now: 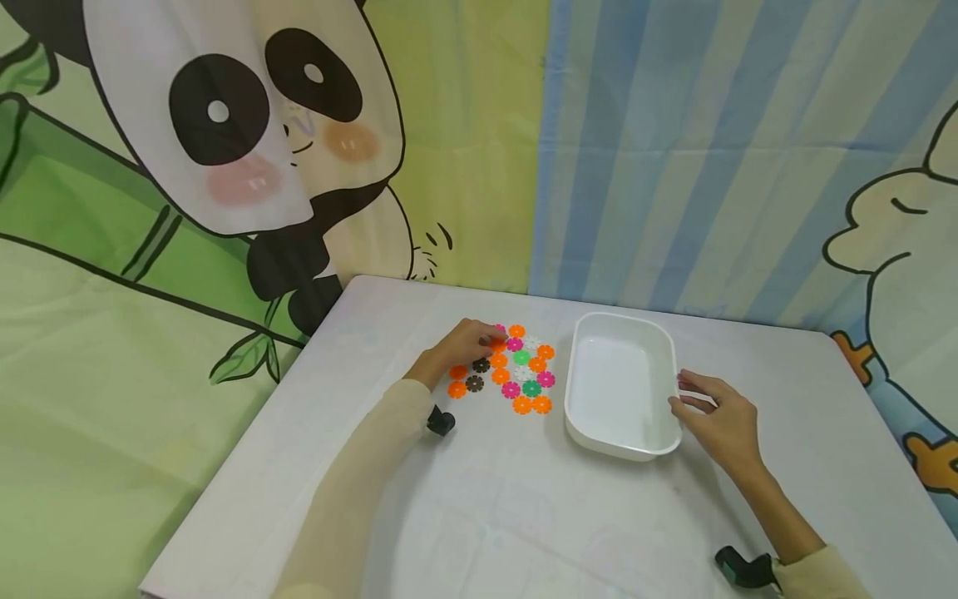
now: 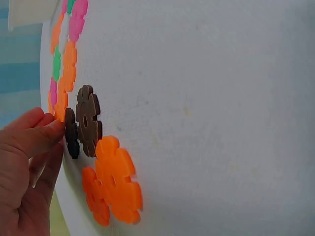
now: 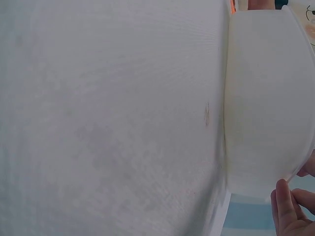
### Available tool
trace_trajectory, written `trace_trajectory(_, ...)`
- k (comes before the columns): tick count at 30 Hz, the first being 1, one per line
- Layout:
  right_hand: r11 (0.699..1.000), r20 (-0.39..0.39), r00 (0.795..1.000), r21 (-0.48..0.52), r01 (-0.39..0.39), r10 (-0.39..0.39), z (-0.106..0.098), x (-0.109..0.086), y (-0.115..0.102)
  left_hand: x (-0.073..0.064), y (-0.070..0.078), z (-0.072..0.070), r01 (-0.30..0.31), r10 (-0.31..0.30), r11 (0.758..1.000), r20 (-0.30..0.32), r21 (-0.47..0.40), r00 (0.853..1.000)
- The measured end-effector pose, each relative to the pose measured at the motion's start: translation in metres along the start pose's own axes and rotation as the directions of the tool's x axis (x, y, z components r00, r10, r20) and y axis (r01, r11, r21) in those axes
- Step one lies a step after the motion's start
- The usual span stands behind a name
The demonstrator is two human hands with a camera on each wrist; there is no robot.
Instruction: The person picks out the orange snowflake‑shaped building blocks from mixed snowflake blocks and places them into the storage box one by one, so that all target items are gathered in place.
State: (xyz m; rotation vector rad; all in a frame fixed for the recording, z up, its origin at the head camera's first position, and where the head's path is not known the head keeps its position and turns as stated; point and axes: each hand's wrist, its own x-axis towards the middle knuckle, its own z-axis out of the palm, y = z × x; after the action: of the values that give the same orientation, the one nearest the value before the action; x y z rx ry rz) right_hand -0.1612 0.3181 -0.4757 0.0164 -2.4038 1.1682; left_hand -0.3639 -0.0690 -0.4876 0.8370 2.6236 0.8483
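Note:
Flat flower-shaped plastic discs [image 1: 521, 358] in orange, pink, white, green and dark brown lie clustered on the table. Over their far left part is my left hand [image 1: 466, 343], thumb and fingertips close together at an orange disc [image 1: 497, 344]. In the left wrist view, that hand [image 2: 29, 152] has its thumb beside a dark brown disc [image 2: 72, 132]; whether anything is between the fingertips is hidden. To the right of the discs stands a white rectangular tub [image 1: 621, 383] with nothing in it. My right hand [image 1: 722, 420] pinches its right rim, as the right wrist view also shows.
The white tabletop [image 1: 464, 507] extends toward me and to both sides. Behind its far edge hangs a curtain [image 1: 674, 166] with a panda and blue stripes. Black wrist devices [image 1: 441, 422] sit at both wrists, near the table surface.

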Motion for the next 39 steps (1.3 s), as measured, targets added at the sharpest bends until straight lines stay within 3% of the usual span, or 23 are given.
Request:
trace_trajectory(12,1.0,-0.003,1.0,0.001,0.025,-0.025,-0.001,0.0,-0.002,0.002,-0.001,0.002,-0.003,0.003,1.0,-0.036,-0.003,0.999)
trace_trajectory(18,1.0,-0.004,1.0,-0.005,0.016,-0.016,-0.001,0.0,-0.003,0.008,-0.002,0.003,-0.012,0.013,1.0,-0.036,0.02,0.999)
trace_trajectory(25,1.0,-0.001,1.0,-0.006,0.018,-0.018,0.0,0.001,-0.002,0.012,0.001,0.004,0.017,-0.016,1.0,-0.018,0.025,1.0)
trace_trajectory(31,1.0,0.016,1.0,0.011,0.016,-0.016,0.002,0.0,-0.002,0.01,0.005,0.006,0.034,-0.032,0.995,-0.029,0.093,0.999)
trace_trajectory(39,1.0,0.015,1.0,-0.017,0.016,-0.016,-0.001,0.0,-0.004,0.006,0.002,0.001,-0.071,0.079,0.986,-0.041,0.152,0.996)
